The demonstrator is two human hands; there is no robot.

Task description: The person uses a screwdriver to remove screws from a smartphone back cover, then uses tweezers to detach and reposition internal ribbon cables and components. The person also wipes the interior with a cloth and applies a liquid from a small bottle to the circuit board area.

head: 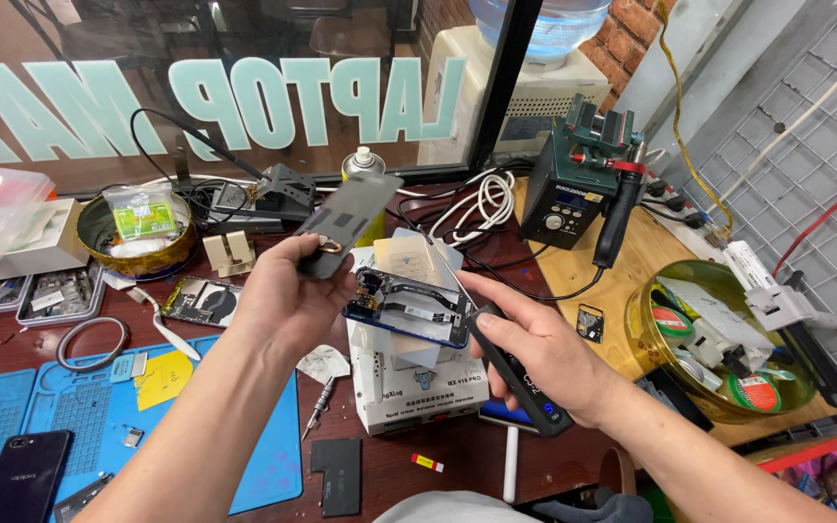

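The left hand [288, 295] was raised above the blue work mat [244, 455], thumb and fingers pinching a thin grey back panel [346, 223] that tilted up and away from it. Just right of that hand, the opened phone [409, 308] sat between both hands, its circuitry exposed. The right hand [535, 353] was wrapped around a dark handheld tool [515, 373], fingertips steadying the phone's near edge. Judged sound practice: keep the panel clear of the exposed ribbon cables.
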